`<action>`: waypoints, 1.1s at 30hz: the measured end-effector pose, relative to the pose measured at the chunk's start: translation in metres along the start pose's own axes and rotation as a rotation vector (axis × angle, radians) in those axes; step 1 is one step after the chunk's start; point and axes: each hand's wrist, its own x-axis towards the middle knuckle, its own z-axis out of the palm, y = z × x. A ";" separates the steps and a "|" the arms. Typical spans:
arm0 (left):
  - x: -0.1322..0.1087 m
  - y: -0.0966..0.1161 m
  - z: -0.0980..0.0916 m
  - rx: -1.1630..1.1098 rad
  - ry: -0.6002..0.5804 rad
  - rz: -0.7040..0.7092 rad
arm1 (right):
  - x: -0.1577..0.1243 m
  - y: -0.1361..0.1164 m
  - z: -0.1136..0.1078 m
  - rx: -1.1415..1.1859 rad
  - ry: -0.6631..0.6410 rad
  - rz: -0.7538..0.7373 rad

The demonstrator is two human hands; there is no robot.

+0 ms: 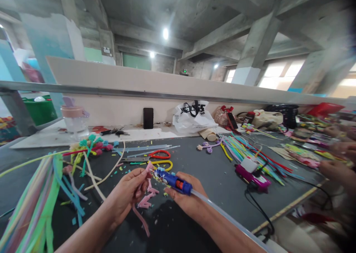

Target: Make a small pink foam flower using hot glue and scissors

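Note:
My left hand (126, 193) is closed in a pinch on a pink pipe cleaner piece (144, 201) that hangs down in bends below the fingers. My right hand (187, 199) is wrapped round a blue glue gun (172, 180) with a clear glue stick (222, 216) running out of its back along my forearm. The gun's nozzle points at the top of the pink piece, right beside my left fingertips. Both hands hover over the dark table (208, 171).
Bundles of coloured pipe cleaners lie at the left (36, 204) and centre right (241, 151). Red-handled scissors (155, 155), a yellow loop (164, 166), a magenta glue gun (251, 175) with black cord, a white bag (191, 117), a phone (148, 118), a cup (74, 119). Other people's hands (338, 164) at right.

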 end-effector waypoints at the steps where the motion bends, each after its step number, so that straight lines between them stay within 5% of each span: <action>1: 0.000 0.000 0.000 0.003 0.004 0.003 | 0.000 0.000 0.000 -0.007 -0.010 -0.012; 10: 0.000 0.000 -0.002 -0.033 0.004 -0.023 | 0.002 0.008 -0.003 -0.053 -0.011 -0.009; 16: 0.003 -0.003 -0.009 -0.123 -0.014 -0.072 | 0.017 0.025 -0.027 -0.267 0.039 0.073; 21: 0.006 -0.003 -0.013 -0.148 -0.011 -0.054 | 0.031 0.051 -0.045 -0.601 -0.119 0.128; 27: 0.009 -0.001 -0.021 -0.147 0.025 -0.031 | 0.041 0.080 -0.046 -0.631 -0.261 0.218; 33: 0.009 -0.001 -0.021 -0.149 0.021 -0.009 | 0.036 0.064 -0.047 -0.629 -0.234 0.159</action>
